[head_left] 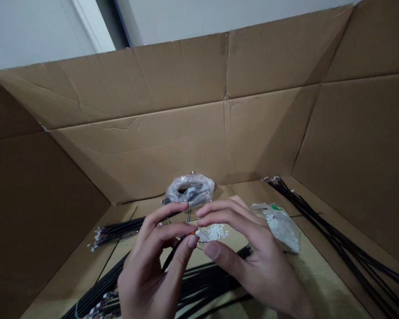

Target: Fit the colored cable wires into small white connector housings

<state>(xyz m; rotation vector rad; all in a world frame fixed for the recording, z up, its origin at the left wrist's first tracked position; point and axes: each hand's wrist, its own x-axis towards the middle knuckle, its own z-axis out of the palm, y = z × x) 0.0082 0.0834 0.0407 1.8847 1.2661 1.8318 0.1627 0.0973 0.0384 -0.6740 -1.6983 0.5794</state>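
Between the thumb and fingers of my left hand (159, 261) is the end of a black cable (173, 253), with a bit of orange wire at the fingertips. My right hand (246, 248) is just to the right, its thumb and fingers curved and apart, near a small white piece (201, 235) at the cable's end. Nothing is visibly gripped in the right hand. Behind the hands lies a pile of small white connectors (216, 232). Black cables (202, 283) lie beneath both hands.
Cardboard walls (173, 141) surround the work surface. A clear plastic bag (190, 189) sits at the back, and a bag of white parts (282, 228) at the right. Cable bundles lie left (123, 231) and along the right side (339, 243).
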